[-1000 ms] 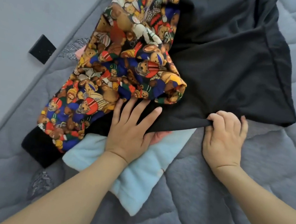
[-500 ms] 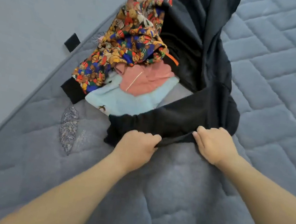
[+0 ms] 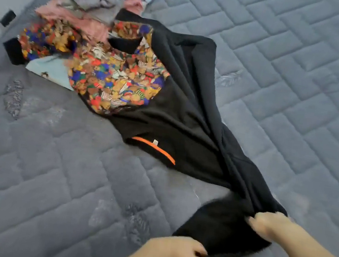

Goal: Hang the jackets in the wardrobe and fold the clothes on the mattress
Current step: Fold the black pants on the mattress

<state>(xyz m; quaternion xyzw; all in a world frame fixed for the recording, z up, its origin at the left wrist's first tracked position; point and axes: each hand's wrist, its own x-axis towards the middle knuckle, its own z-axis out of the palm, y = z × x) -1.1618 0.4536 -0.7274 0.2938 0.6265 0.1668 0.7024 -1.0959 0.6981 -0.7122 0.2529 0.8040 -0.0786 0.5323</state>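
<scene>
Both the left hand [image 3: 180,253] and right hand [image 3: 268,225] clenched the jacket [image 3: 187,117] hem; the jacket stretched away from them across the mattress [image 3: 50,177].

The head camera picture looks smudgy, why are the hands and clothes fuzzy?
Head view: motion blur smears the left hand, right hand and the black jacket they grip; the clothes pile is blurred too; lighting is soft, no glare; mattress seams curve slightly.

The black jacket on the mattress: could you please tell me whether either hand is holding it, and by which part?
Both hold it. The left hand and right hand each grip the near end of the black jacket, bunched in closed fingers.
</scene>
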